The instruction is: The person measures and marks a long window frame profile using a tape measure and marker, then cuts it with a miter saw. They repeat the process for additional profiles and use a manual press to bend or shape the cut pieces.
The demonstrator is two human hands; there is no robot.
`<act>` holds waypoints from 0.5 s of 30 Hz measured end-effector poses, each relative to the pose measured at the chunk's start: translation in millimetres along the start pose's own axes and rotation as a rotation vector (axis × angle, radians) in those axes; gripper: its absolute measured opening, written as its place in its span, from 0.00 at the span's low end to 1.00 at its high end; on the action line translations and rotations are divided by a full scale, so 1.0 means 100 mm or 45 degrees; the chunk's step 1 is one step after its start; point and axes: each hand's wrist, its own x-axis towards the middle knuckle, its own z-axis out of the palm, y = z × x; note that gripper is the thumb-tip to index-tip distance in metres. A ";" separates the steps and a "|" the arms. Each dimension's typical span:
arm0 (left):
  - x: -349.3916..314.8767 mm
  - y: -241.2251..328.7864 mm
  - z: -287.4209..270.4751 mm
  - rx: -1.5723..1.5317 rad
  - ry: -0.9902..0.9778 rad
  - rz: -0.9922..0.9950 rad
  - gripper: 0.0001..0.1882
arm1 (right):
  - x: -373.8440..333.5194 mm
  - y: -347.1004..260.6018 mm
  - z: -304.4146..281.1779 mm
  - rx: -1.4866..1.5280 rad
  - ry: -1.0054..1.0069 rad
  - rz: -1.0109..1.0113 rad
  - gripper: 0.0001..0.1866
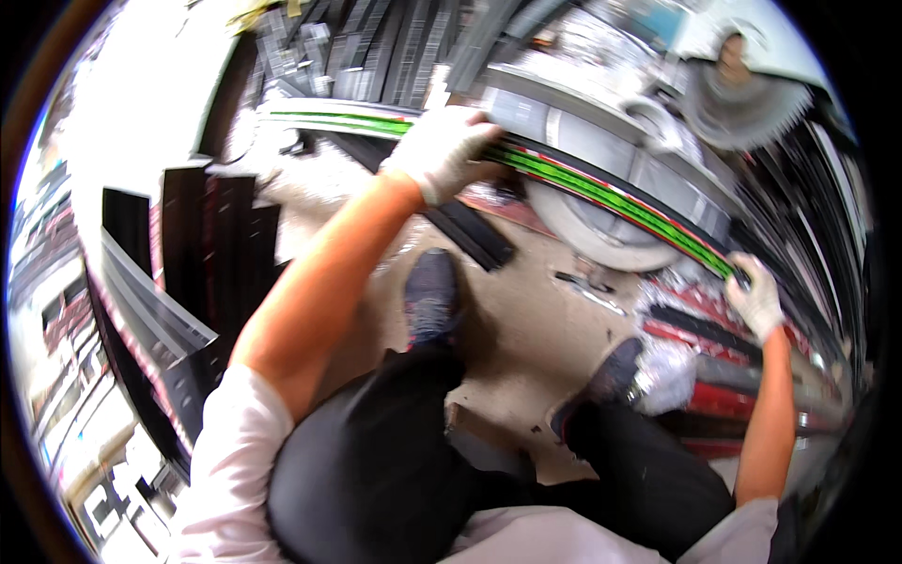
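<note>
A long, narrow profile strip (601, 195) with a bright green face and dark, red-lined edges runs slantwise across the upper part of the head view. My left hand (440, 155), in a pale glove, is closed around its middle stretch. Toward the lower right, my right hand (754, 296), also gloved, grips the strip's near end. Beyond the strip lies the grey metal bed and fence of a cutting saw (554, 117) with a rounded base. Its toothed circular blade (742, 101) is raised at the upper right. Motion blurs some of the strip's detail.
Dark profile lengths (385, 47) are stacked at the back, with more along the right side. Upright dark bars (188, 226) stand at left. Plastic wrap and red-and-black strips (723, 385) lie by my right shoe. A small tool (590, 289) rests on the floor.
</note>
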 end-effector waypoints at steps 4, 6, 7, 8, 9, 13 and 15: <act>-0.04 -0.03 0.01 0.030 0.023 -0.022 0.26 | 0.11 -0.10 -0.05 -0.017 -0.104 0.121 0.14; 0.00 -0.03 -0.01 0.016 0.004 0.015 0.26 | 0.11 -0.08 -0.03 -0.006 -0.095 0.135 0.13; -0.01 -0.02 -0.02 0.029 -0.017 -0.012 0.26 | 0.13 -0.10 -0.03 -0.010 -0.087 0.157 0.13; -0.02 -0.01 -0.02 0.042 -0.036 -0.041 0.26 | 0.14 -0.13 -0.02 -0.014 -0.079 0.176 0.13; -0.03 -0.02 -0.03 0.035 -0.046 -0.053 0.27 | 0.16 -0.14 -0.02 -0.028 -0.097 0.200 0.13; -0.02 -0.04 0.02 0.063 -0.107 -0.104 0.28 | 0.16 -0.09 0.06 -0.044 -0.113 0.258 0.14; -0.03 -0.07 0.04 0.066 -0.116 -0.105 0.28 | 0.16 -0.07 0.08 -0.006 -0.152 0.316 0.15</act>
